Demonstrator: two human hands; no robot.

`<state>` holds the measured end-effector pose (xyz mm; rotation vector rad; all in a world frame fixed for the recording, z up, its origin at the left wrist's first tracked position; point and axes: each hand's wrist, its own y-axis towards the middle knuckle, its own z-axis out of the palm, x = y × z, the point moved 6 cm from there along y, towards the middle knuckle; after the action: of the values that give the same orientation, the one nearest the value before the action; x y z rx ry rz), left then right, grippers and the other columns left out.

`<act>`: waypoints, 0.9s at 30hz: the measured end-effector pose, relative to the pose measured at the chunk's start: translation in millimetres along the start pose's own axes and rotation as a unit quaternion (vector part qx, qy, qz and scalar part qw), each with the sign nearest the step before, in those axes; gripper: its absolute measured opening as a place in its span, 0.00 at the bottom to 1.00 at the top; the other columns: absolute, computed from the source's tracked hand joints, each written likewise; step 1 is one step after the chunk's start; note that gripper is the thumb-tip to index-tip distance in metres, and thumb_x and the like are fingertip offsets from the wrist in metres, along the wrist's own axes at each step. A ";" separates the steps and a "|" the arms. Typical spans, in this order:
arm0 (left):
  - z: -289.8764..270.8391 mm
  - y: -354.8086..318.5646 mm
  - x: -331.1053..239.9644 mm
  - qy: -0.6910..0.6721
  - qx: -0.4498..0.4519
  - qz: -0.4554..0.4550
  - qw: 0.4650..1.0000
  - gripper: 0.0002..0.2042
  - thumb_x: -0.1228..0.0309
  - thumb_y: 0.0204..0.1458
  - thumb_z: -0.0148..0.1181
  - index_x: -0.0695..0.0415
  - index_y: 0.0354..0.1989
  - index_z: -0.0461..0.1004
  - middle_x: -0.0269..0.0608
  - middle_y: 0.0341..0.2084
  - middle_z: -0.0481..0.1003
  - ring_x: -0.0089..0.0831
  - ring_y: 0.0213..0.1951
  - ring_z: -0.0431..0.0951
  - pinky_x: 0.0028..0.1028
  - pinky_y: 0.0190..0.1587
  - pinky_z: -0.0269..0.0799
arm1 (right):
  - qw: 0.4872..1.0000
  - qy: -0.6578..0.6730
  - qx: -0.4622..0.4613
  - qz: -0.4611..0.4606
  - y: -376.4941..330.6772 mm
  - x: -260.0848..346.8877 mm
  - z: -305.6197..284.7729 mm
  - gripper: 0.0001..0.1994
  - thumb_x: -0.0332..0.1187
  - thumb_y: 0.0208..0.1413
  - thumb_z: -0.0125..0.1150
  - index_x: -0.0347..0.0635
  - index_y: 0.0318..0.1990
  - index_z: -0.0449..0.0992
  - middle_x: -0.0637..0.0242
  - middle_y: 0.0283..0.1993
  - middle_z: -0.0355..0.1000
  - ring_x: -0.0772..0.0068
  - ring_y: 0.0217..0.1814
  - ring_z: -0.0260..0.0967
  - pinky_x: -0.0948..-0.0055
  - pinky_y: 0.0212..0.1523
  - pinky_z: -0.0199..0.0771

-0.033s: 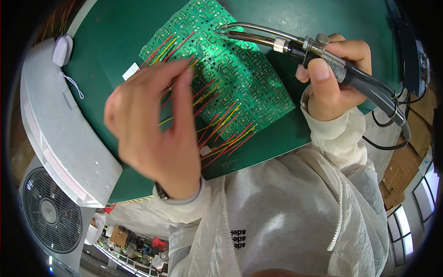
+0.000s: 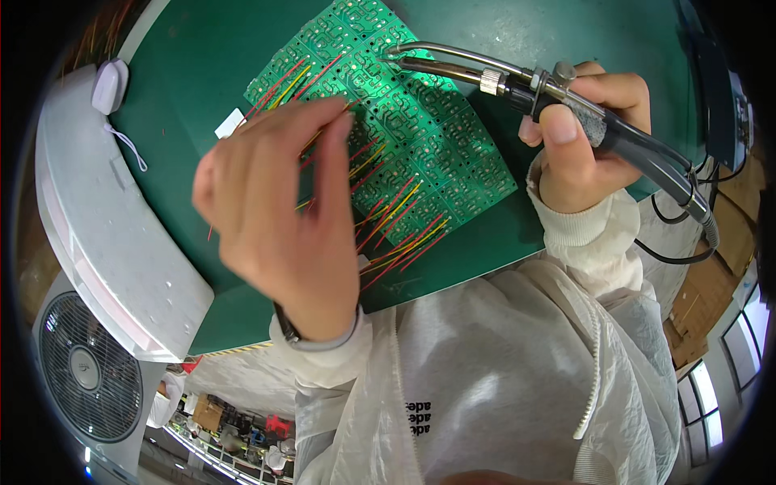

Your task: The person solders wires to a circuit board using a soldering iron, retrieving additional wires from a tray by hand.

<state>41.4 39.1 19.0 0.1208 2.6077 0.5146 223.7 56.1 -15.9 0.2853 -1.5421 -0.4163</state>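
Observation:
A green circuit board panel [image 2: 453,153] lies at a slant on the green table mat. Red and yellow wires [image 2: 396,214] stick out along its left and lower parts in several groups. Over the left part, my left hand [image 2: 279,206], slightly blurred, pinches a thin wire between thumb and forefinger; the hand hides some wires beneath it. My right hand [image 2: 586,133] is wrapped around a soldering iron [image 2: 558,95] with a curved solder-feed tube clamped above it. The iron's tip reaches the upper middle of the panel; I cannot tell whether it touches.
A long white foam piece [image 2: 121,218] borders the mat on the left, with a small white case [image 2: 109,87] and strap beside it. A fan [image 2: 85,368] stands at lower left. Black cables [image 2: 675,257] trail from the iron on the right, near cardboard [image 2: 703,299].
My left hand has shifted slightly right and down over the panel, still pinching. The right hand and soldering iron have stayed nearly still.

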 end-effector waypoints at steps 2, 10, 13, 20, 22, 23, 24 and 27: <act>8.2 0.1 -0.9 0.006 -0.004 0.015 1.000 0.06 0.79 0.36 0.60 0.58 0.25 0.73 0.32 0.23 0.73 0.26 0.28 0.71 0.23 0.38 0.61 | 1.000 0.009 -0.003 0.008 -2.5 0.1 -0.3 0.13 0.26 0.39 0.60 0.34 0.30 0.61 0.63 0.24 0.66 0.82 0.21 0.60 0.85 0.23 0.61; 19.4 -4.0 7.4 -0.051 -0.022 -0.023 0.998 0.08 0.77 0.35 0.60 0.53 0.26 0.73 0.26 0.22 0.72 0.24 0.28 0.69 0.24 0.40 0.56 | 1.000 0.016 -0.007 0.017 -8.3 2.4 -4.2 0.13 0.26 0.39 0.59 0.34 0.30 0.61 0.62 0.21 0.65 0.84 0.18 0.58 0.86 0.19 0.58; 19.7 -3.7 8.7 -0.053 -0.016 -0.022 0.998 0.07 0.78 0.35 0.60 0.53 0.25 0.72 0.26 0.22 0.72 0.23 0.28 0.69 0.23 0.39 0.56 | 1.000 0.005 -0.001 0.016 -9.0 2.2 -3.0 0.13 0.26 0.39 0.59 0.34 0.30 0.60 0.63 0.20 0.65 0.84 0.17 0.58 0.86 0.18 0.57; 16.1 -1.8 6.5 -0.030 0.009 -0.025 0.999 0.06 0.77 0.36 0.61 0.55 0.25 0.74 0.30 0.22 0.74 0.24 0.28 0.71 0.21 0.38 0.62 | 1.000 0.013 0.019 0.015 -7.5 2.3 2.5 0.13 0.25 0.38 0.59 0.34 0.30 0.60 0.64 0.19 0.64 0.85 0.16 0.57 0.87 0.17 0.55; 15.5 -0.8 5.0 -0.006 0.018 -0.016 1.000 0.05 0.76 0.37 0.60 0.55 0.25 0.74 0.30 0.22 0.74 0.24 0.28 0.71 0.22 0.38 0.62 | 0.999 -0.023 0.029 -0.001 -6.9 4.2 5.3 0.14 0.32 0.42 0.59 0.34 0.29 0.60 0.62 0.16 0.62 0.79 0.14 0.58 0.83 0.18 0.61; 15.0 -0.5 4.4 -0.013 0.019 -0.018 1.000 0.05 0.76 0.37 0.60 0.55 0.25 0.74 0.30 0.22 0.74 0.24 0.28 0.71 0.22 0.38 0.62 | 0.999 -0.022 0.029 -0.001 -6.7 4.6 5.6 0.14 0.32 0.42 0.59 0.34 0.29 0.60 0.62 0.16 0.62 0.79 0.14 0.58 0.83 0.18 0.61; 15.1 -0.3 4.2 -0.009 0.026 -0.021 0.999 0.05 0.76 0.37 0.60 0.54 0.25 0.74 0.30 0.22 0.74 0.24 0.28 0.71 0.22 0.38 0.62 | 0.999 -0.028 0.030 -0.004 -6.4 5.2 6.0 0.14 0.32 0.42 0.59 0.34 0.28 0.60 0.63 0.15 0.62 0.79 0.14 0.58 0.83 0.18 0.61; 15.1 -0.2 2.5 0.001 0.035 -0.027 0.999 0.05 0.76 0.37 0.60 0.54 0.25 0.74 0.30 0.22 0.74 0.25 0.28 0.71 0.22 0.38 0.61 | 0.999 -0.027 0.029 0.000 -6.1 5.2 6.7 0.14 0.31 0.42 0.59 0.34 0.28 0.60 0.64 0.14 0.62 0.80 0.14 0.58 0.83 0.19 0.61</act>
<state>46.3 44.5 5.5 0.0724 2.6241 0.4059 216.4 48.9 -13.7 0.3214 -1.6078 -0.3830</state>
